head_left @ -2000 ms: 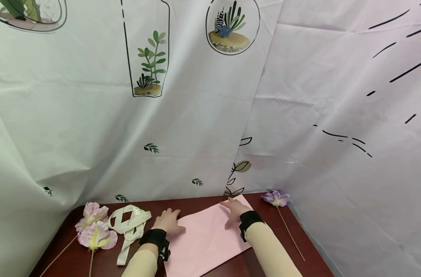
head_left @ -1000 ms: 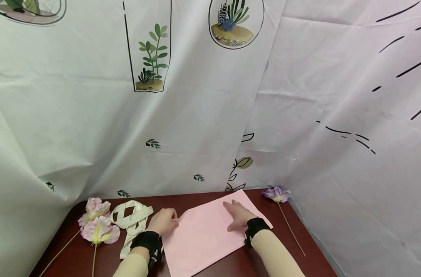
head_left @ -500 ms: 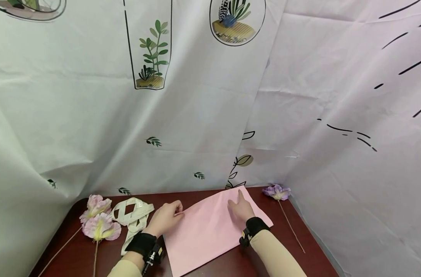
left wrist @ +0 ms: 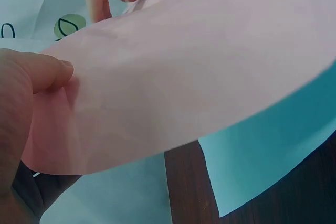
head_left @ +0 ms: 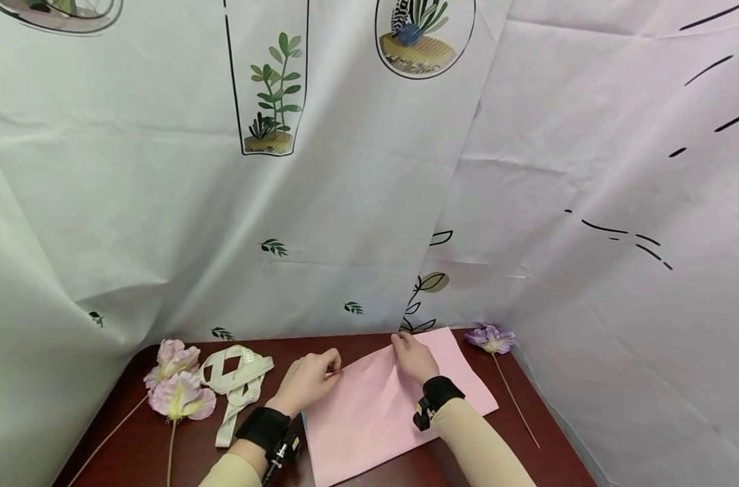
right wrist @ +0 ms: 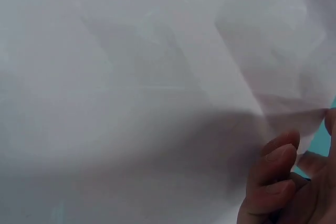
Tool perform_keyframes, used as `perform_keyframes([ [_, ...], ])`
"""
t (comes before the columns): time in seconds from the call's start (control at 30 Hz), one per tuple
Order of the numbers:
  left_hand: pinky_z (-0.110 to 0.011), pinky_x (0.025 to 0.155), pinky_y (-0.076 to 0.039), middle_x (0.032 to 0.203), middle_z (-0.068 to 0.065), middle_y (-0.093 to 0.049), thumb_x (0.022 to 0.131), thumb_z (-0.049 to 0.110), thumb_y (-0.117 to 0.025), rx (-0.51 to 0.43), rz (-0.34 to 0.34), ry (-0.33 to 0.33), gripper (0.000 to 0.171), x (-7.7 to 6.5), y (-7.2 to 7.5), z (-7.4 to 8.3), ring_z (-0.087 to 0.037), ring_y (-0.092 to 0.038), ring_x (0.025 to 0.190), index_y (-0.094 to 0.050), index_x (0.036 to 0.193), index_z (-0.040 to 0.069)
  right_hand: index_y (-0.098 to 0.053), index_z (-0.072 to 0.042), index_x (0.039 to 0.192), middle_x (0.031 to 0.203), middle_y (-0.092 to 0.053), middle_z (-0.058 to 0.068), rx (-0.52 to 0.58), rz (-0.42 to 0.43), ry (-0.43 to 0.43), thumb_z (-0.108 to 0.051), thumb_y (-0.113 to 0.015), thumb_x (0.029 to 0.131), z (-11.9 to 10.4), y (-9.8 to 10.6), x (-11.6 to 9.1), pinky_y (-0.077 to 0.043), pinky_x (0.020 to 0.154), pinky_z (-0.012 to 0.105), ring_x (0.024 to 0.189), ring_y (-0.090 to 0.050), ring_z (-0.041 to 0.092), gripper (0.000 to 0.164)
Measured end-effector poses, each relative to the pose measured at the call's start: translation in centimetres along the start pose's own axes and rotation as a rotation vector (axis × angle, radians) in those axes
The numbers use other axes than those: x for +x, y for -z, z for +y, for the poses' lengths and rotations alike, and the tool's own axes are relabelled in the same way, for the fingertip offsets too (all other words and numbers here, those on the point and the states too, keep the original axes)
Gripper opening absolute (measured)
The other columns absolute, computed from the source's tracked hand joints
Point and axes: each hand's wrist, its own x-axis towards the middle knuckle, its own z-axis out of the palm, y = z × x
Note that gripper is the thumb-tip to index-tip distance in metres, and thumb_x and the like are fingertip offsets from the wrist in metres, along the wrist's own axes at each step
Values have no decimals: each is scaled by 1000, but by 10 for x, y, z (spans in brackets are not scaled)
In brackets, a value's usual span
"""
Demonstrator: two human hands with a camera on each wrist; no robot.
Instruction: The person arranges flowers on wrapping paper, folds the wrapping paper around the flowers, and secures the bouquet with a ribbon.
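A sheet of pink paper (head_left: pixel 369 419) slants across the table, its far edge lifted. My left hand (head_left: pixel 308 382) pinches its left far edge between thumb and fingers; in the left wrist view the thumb (left wrist: pixel 55 72) presses on the sheet, which bows upward. Further along the same edge, my right hand (head_left: pixel 414 358) pinches the paper, creasing it. Curled fingers (right wrist: pixel 278 166) of that hand show at the lower right of the right wrist view, beside the pale sheet. A teal sheet (left wrist: pixel 262 150) appears under the pink one in the left wrist view.
On the left of the dark red table (head_left: pixel 272 467) lie two pink artificial flowers (head_left: pixel 177 399) with long stems and a loosely looped cream ribbon (head_left: pixel 238 379). A purple flower (head_left: pixel 492 339) lies at the far right. A printed white cloth (head_left: pixel 357 203) hangs behind.
My right hand went from lying spread on the sheet to pinching its far edge. My left hand moved right along the edge with its grip. The pink paper shifted right and is lifted.
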Motion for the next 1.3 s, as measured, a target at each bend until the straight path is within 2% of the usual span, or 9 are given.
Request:
perform_keyframes([
  [0.13,-26,56,-40,73,15,-58,96,15,-88,0,-2,4,31,-3,1,-2,-1,-43,60,-60,89,26,-68,4,130,116,-77,24,6,10,-28,-64,-38,116,-36,20,-21,-55,98,64,112,-74,48,76],
  [0.27,-25,58,-40,73,16,-58,97,15,-89,-11,-3,29,31,-7,2,-7,0,-44,61,-61,90,26,-72,-2,108,95,-73,13,-2,11,-60,-50,-47,117,-61,34,-35,-56,94,58,100,-74,39,55],
  [0.7,-25,56,-39,71,17,-59,96,13,-89,-48,23,33,32,-15,10,-6,2,-45,60,-61,89,26,-79,-13,78,75,-72,-3,-2,51,-8,-31,-74,101,-76,41,-37,-53,72,43,73,-64,18,29],
  [0.8,-26,62,-47,77,17,-66,99,19,-87,-176,-47,63,25,-18,12,-6,1,-57,67,-65,91,27,-81,-12,78,73,-73,-2,24,36,38,-29,-82,95,-74,41,-38,-54,69,41,72,-66,20,24],
  [0.93,-34,87,-59,99,11,-75,107,32,-78,-473,-214,118,9,-22,19,-10,-8,-71,95,-75,104,24,-82,-12,83,77,-73,0,42,34,124,-24,-83,93,-62,36,-36,-53,64,39,71,-65,21,15],
  [1.0,-39,99,-58,114,3,-78,113,35,-68,-646,-312,157,21,-24,23,-13,-14,-73,111,-79,117,18,-83,-12,87,80,-72,1,62,36,142,-20,-82,93,-61,38,-38,-52,65,38,72,-63,20,10],
  [1.13,-44,99,-59,129,-17,-79,121,42,-46,-950,-454,281,52,-27,26,-22,-30,-76,118,-69,147,4,-81,-10,91,82,-66,1,117,40,164,-12,-80,91,-74,50,-49,-48,68,37,73,-57,19,2],
  [1.2,-46,98,-61,132,-22,-77,121,37,-45,-994,-465,308,53,-31,21,-27,-37,-76,120,-63,154,-1,-80,-9,92,81,-63,1,137,33,165,-9,-81,91,-75,51,-52,-45,69,36,74,-54,19,1],
  [1.3,-54,104,-59,141,-27,-71,116,25,-60,-835,-437,221,50,-40,6,-35,-46,-69,131,-57,157,-5,-79,-9,92,81,-60,-1,169,15,139,-7,-84,92,-78,54,-59,-45,70,34,75,-54,17,6],
])
